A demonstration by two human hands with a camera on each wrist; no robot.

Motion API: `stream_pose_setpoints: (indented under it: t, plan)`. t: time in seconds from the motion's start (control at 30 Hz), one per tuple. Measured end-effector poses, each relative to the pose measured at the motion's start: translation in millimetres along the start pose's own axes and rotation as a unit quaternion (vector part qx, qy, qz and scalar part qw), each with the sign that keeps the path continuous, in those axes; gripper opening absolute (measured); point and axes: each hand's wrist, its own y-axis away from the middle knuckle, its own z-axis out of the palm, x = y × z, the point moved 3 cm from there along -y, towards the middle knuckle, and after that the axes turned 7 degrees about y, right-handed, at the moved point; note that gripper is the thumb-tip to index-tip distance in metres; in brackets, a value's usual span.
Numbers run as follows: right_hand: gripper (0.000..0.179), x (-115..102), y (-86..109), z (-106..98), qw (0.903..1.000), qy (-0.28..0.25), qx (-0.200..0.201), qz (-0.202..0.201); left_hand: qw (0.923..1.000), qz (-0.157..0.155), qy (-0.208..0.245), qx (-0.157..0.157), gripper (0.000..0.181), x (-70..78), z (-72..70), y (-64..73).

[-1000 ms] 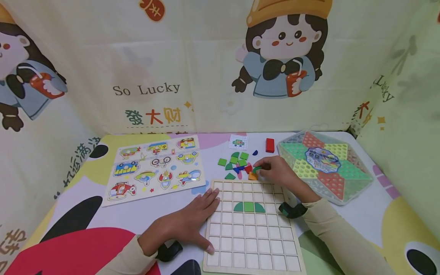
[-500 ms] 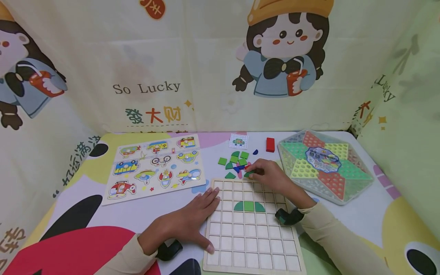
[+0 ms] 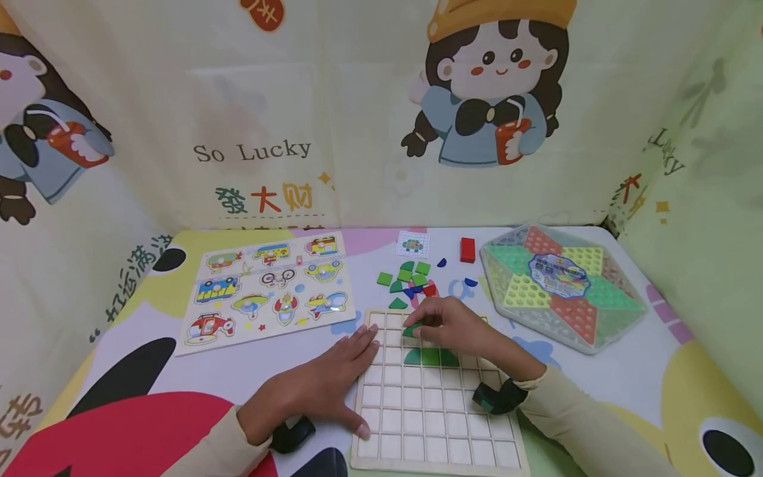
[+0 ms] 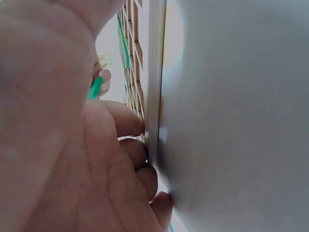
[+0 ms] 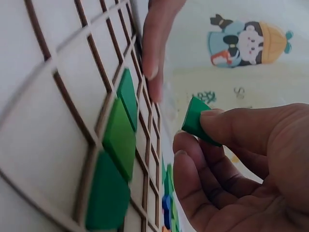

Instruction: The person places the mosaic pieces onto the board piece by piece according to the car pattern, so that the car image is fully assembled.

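My right hand (image 3: 456,328) pinches a dark green quarter-circle tile (image 5: 195,116) between thumb and fingers, above the upper rows of a wooden grid board (image 3: 429,424). In the right wrist view the tile is tilted and apart from the board. One row of the board holds a light green square tile (image 3: 430,358) with a dark green quarter-circle tile (image 3: 412,358) on its left and another (image 3: 449,358) on its right. My left hand (image 3: 324,387) rests along the board's left edge, fingers spread, thumb near the lower corner.
Beyond the board lie loose green, blue and red tiles, among them a green square (image 3: 384,279). A pattern card (image 3: 412,244) and a red block (image 3: 467,250) sit farther back. A vehicle puzzle board (image 3: 268,291) lies left, a hexagonal game box (image 3: 560,285) right.
My right hand has carried the green quarter-circle tile left and nearer, from the loose tiles to over the board's upper rows. The left hand has stayed in place.
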Motion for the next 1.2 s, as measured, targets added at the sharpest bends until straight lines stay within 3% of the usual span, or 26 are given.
stream_pose_setpoints:
  t: [0.17,0.33,0.67,0.97,1.2]
  plan:
    - [0.014,-13,5.2,10,0.9974,-0.031,-0.054,-0.036,0.9999,0.003,-0.013,0.005,0.124,1.6,1.9,1.4]
    - [0.014,-17,6.5,18,0.9955,-0.041,-0.078,-0.037,0.9999,0.004,-0.007,0.008,0.123,2.4,0.5,0.5]
    - [0.016,-21,8.9,27,0.9958,0.002,-0.078,-0.049,0.9999,-0.001,0.016,-0.007,0.123,2.2,-0.3,-0.9]
    - [0.015,-26,6.9,33,0.9939,0.046,-0.098,-0.021,0.9997,0.001,0.026,-0.003,0.122,3.0,-1.1,-1.4]
    - [0.013,-26,5.1,38,0.9926,0.061,-0.103,-0.021,0.9997,0.005,0.023,0.0,0.122,2.7,-1.1,-1.3]
